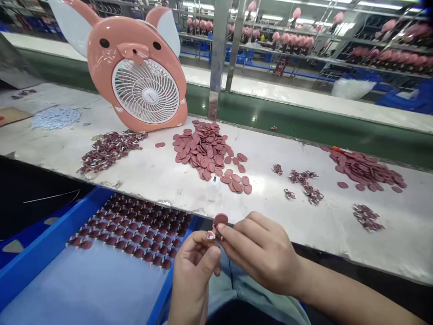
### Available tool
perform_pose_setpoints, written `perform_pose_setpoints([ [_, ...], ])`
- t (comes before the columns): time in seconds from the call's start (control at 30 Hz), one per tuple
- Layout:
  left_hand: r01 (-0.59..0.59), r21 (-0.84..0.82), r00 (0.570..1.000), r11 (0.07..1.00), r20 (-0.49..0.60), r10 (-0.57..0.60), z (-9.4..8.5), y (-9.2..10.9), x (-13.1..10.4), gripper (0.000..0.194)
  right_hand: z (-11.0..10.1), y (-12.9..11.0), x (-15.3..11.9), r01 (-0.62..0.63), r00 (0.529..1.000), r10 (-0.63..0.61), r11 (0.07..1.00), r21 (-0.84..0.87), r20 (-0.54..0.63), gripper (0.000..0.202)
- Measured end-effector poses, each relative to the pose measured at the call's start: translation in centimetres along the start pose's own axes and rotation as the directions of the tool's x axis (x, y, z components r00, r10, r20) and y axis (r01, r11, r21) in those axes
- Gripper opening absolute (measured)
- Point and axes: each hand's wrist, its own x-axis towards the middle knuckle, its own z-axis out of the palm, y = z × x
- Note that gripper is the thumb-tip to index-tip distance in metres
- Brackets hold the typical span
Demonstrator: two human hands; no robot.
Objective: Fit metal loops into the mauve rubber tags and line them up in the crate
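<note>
A pink animal-faced fan (pixel 137 72) stands upright at the back of the tabletop (pixel 162 174), beside a metal post (pixel 216 58). In front of the fan lies a pile of pink discs (pixel 203 149); another pile (pixel 367 169) lies far right. A blue tray (pixel 40 253) holds rows of dark pieces (pixel 131 228).

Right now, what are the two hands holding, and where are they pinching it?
Both hands, left hand and right hand, pinch a small flat dark-pink oval plastic piece by its lower end, fingertips meeting there.
</note>
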Motion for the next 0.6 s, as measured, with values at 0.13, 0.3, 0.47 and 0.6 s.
perform_pose_setpoints([
  [0.13,0.02,0.049,0.998,0.999,-0.054,-0.018,0.0,0.0,1.2,0.036,1.1,0.8,0.6,0.096,0.995,-0.098,0.993,-0.066,-0.031,0.018],
  [0.3,0.048,0.048,0.994,0.998,-0.104,-0.043,-0.6,0.0,2.2,0.036,1.9,1.5,1.8,0.157,0.987,-0.159,0.982,-0.108,-0.014,0.016],
  [0.47,0.089,-0.014,0.981,0.996,-0.169,-0.09,-0.8,0.3,2.3,0.035,1.5,1.2,2.1,0.219,0.976,-0.219,0.973,-0.077,0.015,0.015],
  [0.6,0.081,-0.048,0.951,0.996,-0.296,-0.092,-1.8,1.5,2.6,0.039,-1.9,7.5,2.7,-0.054,0.976,-0.021,0.94,-0.336,-0.216,0.021],
])
